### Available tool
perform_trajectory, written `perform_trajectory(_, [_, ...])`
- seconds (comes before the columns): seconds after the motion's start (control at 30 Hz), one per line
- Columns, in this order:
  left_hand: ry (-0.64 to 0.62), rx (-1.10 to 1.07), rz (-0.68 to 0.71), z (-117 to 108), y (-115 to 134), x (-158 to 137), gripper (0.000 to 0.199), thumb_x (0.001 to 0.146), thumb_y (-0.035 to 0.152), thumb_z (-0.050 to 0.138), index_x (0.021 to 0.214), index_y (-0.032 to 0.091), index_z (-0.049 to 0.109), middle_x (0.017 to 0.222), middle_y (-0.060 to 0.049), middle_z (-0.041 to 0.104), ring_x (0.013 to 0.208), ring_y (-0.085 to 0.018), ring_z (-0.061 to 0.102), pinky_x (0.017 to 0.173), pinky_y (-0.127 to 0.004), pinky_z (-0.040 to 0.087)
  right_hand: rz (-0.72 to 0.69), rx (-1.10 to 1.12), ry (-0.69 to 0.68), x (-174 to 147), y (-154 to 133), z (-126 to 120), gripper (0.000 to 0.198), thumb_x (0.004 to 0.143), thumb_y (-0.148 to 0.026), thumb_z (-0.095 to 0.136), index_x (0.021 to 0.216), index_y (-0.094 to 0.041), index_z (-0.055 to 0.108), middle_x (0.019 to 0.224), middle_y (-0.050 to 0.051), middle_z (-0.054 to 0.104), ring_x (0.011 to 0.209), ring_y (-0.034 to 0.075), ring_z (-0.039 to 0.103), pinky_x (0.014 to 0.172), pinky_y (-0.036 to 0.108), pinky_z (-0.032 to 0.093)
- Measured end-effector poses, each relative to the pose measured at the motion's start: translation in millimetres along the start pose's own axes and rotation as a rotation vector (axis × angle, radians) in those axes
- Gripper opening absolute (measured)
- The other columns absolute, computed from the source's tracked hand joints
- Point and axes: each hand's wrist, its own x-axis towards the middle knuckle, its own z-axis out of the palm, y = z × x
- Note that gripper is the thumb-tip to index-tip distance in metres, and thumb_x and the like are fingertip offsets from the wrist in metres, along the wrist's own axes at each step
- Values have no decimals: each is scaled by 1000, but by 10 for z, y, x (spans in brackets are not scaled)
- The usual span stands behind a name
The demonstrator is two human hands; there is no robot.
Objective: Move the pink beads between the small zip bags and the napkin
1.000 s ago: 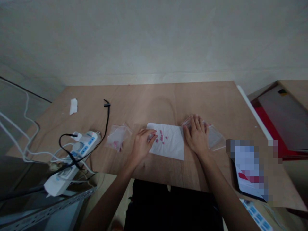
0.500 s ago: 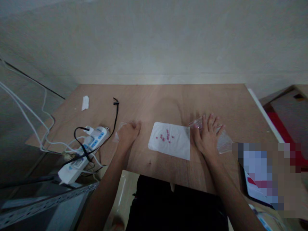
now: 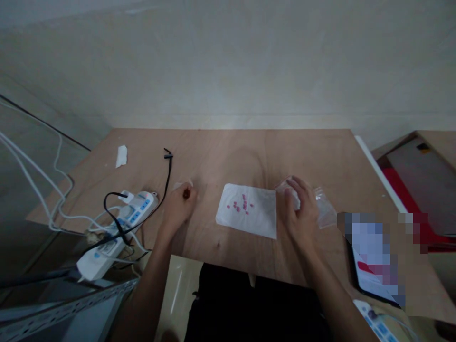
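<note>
A white sheet or flat pouch (image 3: 263,218) lies between my hands, with several small pinkish-red pieces (image 3: 244,204) spread on its left half. To its left, my left hand (image 3: 178,206) is closed in a fist; something dark reddish-brown shows in the opening by the thumb, too small to name. A bit of clear plastic (image 3: 183,184) sticks out behind that fist. On the other side of the sheet, my right hand (image 3: 302,206) has its fingers curled around a crinkled clear plastic bag (image 3: 285,184). Another clear plastic bag (image 3: 325,209) lies just right of this hand.
A white power strip (image 3: 121,232) with plugs and tangled cables fills the left edge. A black cable (image 3: 169,171) and a white scrap (image 3: 121,156) lie farther back. At the right are a tablet-like screen (image 3: 370,261), partly pixelated, and a second power strip (image 3: 374,320).
My right hand has gone from spread flat to curled around the plastic bag. My left fist has turned, so the dark reddish thing in it now shows. The view has shifted slightly.
</note>
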Motion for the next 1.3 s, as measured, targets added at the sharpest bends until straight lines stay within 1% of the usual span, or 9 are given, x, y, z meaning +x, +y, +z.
perform_trajectory(0.1, [80,-408,142,-106,251,-298,29,86,36,44,63,19,51,57,4,48,55,-12,48,54,-22,35,87,308,-242,-11,-559,-13,28,93,-37,50,92,-21,72,88,7,74,83,21,68,77,36,54])
perform_trajectory(0.27, [-43,-809,247,-92,655,-638,23,87,32,52,69,18,57,62,3,53,60,-11,50,57,-22,37,186,725,-504,-85,-1071,7,17,88,-31,61,95,-24,76,92,5,73,82,16,67,69,28,54])
perform_trajectory(0.57, [-226,-926,391,52,764,-744,24,96,29,40,77,19,50,71,2,51,67,-11,50,61,-22,37,480,830,-466,-164,-921,-174,12,71,-29,76,83,-26,78,85,2,78,78,18,72,76,33,59])
perform_trajectory(0.67, [-200,-808,452,8,778,-762,22,94,23,41,74,19,48,69,3,48,65,-11,48,60,-22,36,385,698,-490,-142,-914,-241,11,76,-29,69,79,-22,77,75,3,76,68,18,71,65,31,59])
perform_trajectory(0.87, [-117,-593,413,-129,844,-778,22,82,14,47,62,19,40,58,6,38,53,-8,37,52,-23,26,106,197,-273,-86,-804,-409,15,79,-20,63,89,-17,74,70,4,71,58,16,64,59,30,56])
perform_trajectory(0.97, [-197,-687,359,-145,905,-769,23,82,18,45,59,20,39,55,6,36,51,-9,36,50,-23,25,-25,344,-405,-61,-694,-428,41,82,-23,64,123,-22,63,110,9,70,96,21,67,83,37,56])
perform_trajectory(1.07, [-235,-782,331,-135,953,-759,26,84,24,43,59,20,39,54,6,37,51,-10,37,49,-23,26,-56,623,-641,-71,-573,-377,70,75,-36,76,138,-32,48,144,8,51,130,24,49,106,45,43])
perform_trajectory(1.17, [-252,-830,304,-136,966,-764,26,84,26,42,59,20,41,54,5,38,51,-10,39,50,-24,27,9,769,-722,-111,-488,-291,74,65,-42,83,133,-34,54,134,6,61,125,24,55,107,46,42])
perform_trajectory(1.3, [-274,-873,223,-112,952,-773,29,81,30,44,54,21,39,51,5,34,50,-11,36,50,-26,28,80,826,-615,-123,-475,-234,49,68,-39,81,114,-29,67,106,5,73,106,23,66,101,46,47])
